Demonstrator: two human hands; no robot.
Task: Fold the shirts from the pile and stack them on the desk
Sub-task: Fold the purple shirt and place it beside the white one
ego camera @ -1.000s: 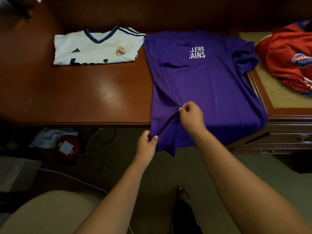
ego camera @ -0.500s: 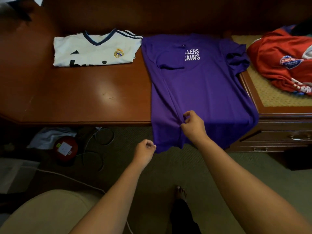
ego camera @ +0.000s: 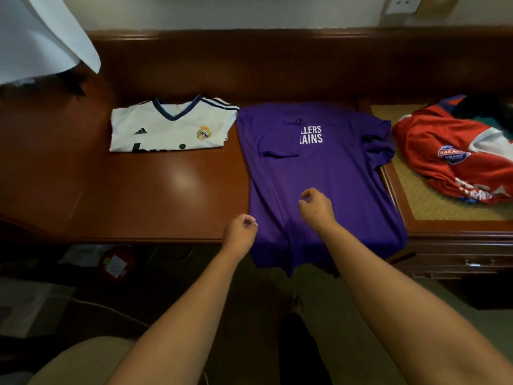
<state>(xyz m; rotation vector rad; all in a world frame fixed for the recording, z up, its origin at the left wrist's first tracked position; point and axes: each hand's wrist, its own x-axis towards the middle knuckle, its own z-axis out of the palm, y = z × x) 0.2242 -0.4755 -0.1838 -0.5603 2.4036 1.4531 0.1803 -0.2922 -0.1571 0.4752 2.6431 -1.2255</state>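
Note:
A purple shirt (ego camera: 333,173) lies flat on the wooden desk (ego camera: 138,190), its left side folded inward and its hem hanging over the front edge. My left hand (ego camera: 240,233) is curled into a fist beside the shirt's lower left edge and holds nothing. My right hand (ego camera: 316,207) hovers over the shirt's lower middle, thumb and fingers loosely apart, with no fabric in them. A folded white jersey (ego camera: 172,129) lies at the back of the desk, left of the purple shirt. The pile, with a red shirt (ego camera: 455,154) on top, sits to the right.
The pile rests on a side cabinet (ego camera: 458,245) with a woven top and drawers. A white sheet (ego camera: 41,37) hangs at top left. Under the desk are a red round object (ego camera: 116,263) and cables. A beige seat (ego camera: 83,362) is at bottom left.
My right hand has let go of the pinched fabric and lifted slightly. My left hand released the hem earlier and rose to the desk edge. The view tilted upward.

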